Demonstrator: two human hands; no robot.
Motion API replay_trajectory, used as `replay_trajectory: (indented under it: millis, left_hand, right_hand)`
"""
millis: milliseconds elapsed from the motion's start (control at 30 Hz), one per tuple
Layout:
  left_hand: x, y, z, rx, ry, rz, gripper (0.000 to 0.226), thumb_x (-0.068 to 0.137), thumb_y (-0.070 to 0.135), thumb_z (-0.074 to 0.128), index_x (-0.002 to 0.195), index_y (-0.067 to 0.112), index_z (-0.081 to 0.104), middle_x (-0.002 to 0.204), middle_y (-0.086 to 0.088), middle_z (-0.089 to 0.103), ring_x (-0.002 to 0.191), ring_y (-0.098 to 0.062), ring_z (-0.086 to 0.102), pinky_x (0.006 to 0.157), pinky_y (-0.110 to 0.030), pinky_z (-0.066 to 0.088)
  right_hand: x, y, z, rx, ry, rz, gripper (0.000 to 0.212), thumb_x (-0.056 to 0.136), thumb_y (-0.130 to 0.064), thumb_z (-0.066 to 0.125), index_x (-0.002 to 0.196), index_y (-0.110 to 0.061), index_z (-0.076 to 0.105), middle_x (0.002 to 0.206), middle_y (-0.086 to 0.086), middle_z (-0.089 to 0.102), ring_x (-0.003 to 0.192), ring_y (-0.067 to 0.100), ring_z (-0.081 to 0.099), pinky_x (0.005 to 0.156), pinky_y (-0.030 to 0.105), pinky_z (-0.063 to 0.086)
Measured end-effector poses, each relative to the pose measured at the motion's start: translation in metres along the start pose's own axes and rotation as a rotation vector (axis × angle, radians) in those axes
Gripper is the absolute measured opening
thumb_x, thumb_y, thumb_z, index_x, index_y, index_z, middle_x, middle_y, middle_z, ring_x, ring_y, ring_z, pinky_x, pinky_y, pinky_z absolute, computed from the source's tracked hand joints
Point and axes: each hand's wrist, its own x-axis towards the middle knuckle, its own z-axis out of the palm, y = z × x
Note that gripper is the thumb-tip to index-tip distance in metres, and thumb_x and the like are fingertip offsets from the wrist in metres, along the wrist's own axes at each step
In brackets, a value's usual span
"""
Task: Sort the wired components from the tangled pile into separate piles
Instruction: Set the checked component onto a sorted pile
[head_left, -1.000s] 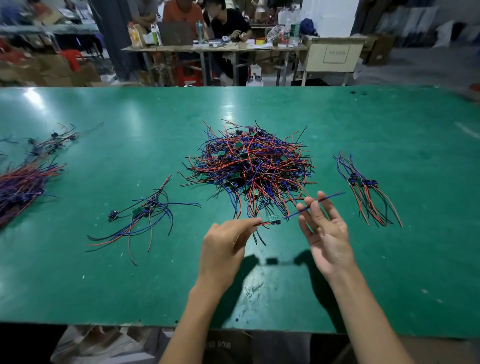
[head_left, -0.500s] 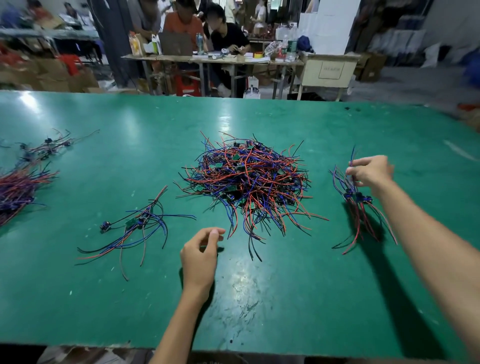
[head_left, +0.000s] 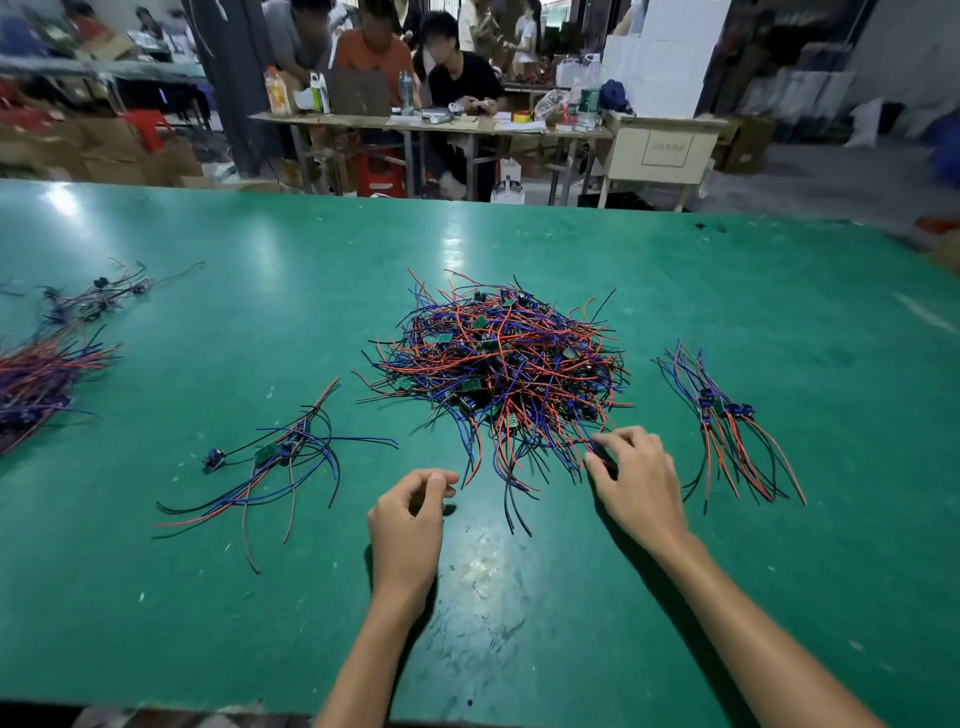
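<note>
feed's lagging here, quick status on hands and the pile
Right hand pinching a wire at the tangled pile, near edge. Left hand loosely curled, holding nothing. Sorted piles left and right. Nothing in the way.

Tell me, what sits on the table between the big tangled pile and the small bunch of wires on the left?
Nothing: the head view shows only bare green table between the big pile and the left bunch.

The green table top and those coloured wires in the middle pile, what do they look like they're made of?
Table top: probably a smooth rubber or vinyl mat; it mirrors the lights yet is scuffed. Tangled pile: thin wires in glossy red, blue and black sheathing, likely plastic, which bend freely, joined to small green circuit boards.
</note>
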Motion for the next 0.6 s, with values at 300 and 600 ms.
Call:
replay_trajectory:
  millis: [300, 600]
  left_hand:
    - [-0.011, 0.005, -0.004, 0.08, -0.045, 0.081, 0.028, 0.096, 0.018, 0.062, 0.077, 0.032, 0.077, 0.079, 0.014, 0.074, 0.078, -0.004, 0.069, 0.066, -0.01, 0.048]
    - [-0.05, 0.05, 0.038, -0.019, -0.453, 0.147, 0.029, 0.105, 0.034, 0.05, 0.107, 0.022, 0.077, 0.111, 0.014, 0.075, 0.111, -0.002, 0.065, 0.093, -0.017, 0.047]
  right_hand:
    - [-0.023, -0.009, -0.024, 0.053, -0.053, 0.134, 0.016, 0.099, -0.033, 0.063, 0.092, -0.024, 0.074, 0.094, 0.003, 0.074, 0.092, 0.027, 0.064, 0.081, 0.035, 0.043]
    - [-0.076, -0.052, -0.045, 1.187, -0.207, 0.257, 0.019, 0.088, -0.034, 0.067, 0.09, -0.021, 0.082, 0.069, -0.004, 0.067, 0.055, 0.008, 0.058, 0.055, 0.019, 0.052]
